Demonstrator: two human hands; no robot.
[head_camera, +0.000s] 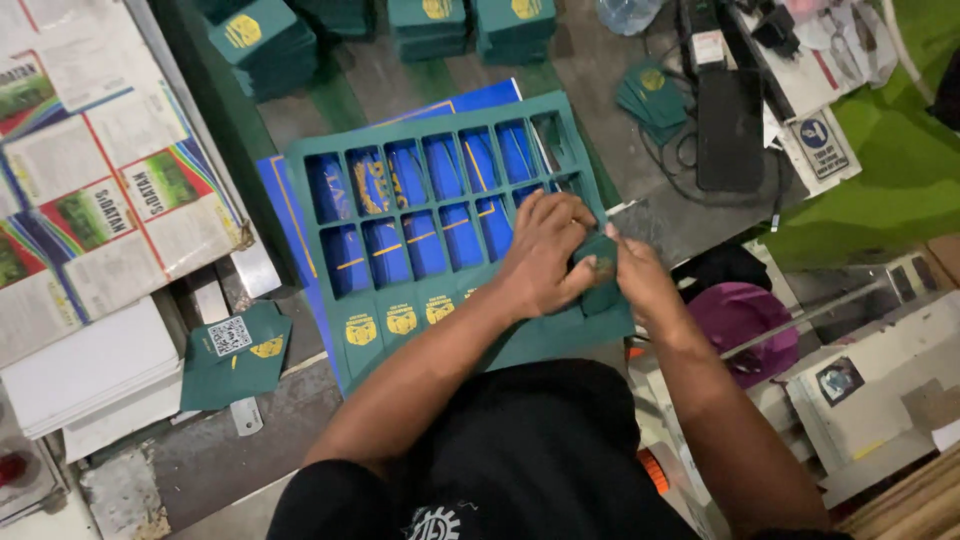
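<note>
Head view: the left hand (545, 255) presses flat, fingers spread, on a green die-cut card sheet (440, 200), apparently steadying it. The right hand (630, 275) pinches a green card piece (600, 280) at the sheet's right edge. Under the sheet lies a blue printed board (290, 200); green card stacks (265, 40) sit far left.

Both bare forearms reach forward and angle inward until the hands meet. The left hand (545, 255) lies palm down, fingers curled, knuckles up. The right hand (640, 280) sits just beside it, touching, fingers pinched toward the left fingertips.
</note>
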